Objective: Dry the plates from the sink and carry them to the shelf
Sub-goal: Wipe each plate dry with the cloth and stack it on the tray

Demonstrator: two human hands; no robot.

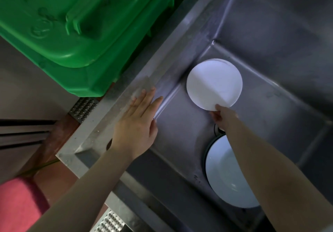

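Inspecting head view: one camera, looking down into a steel sink.
Right hand: pinched the near rim of a small plate, thumb on top, remaining fingers hidden beneath.
Small plate: white, low in the basin near the left wall, tilted toward the camera; whether its far edge touched the sink floor could not be told.
Left hand: fingers straight and close together, lying flat over the sink's left rim, holding nothing.
Large plate: white, dark-rimmed, on the sink floor, partly hidden under the right forearm.
Bin: green plastic, just beside the sink's left edge.
Cloth: none in view.
Risk, grip: judged marginal; a wet rim held at one edge only could slip and drop onto steel.
Risk, collision: the held plate hung near the large plate; a fall or careless swing could chip both.
Risk, lift-out: the rising plate could strike the sink wall or rim.
Risk, drying: with no cloth seen, the plate could go to the shelf wet.
Remedy judged: left hand under the plate.
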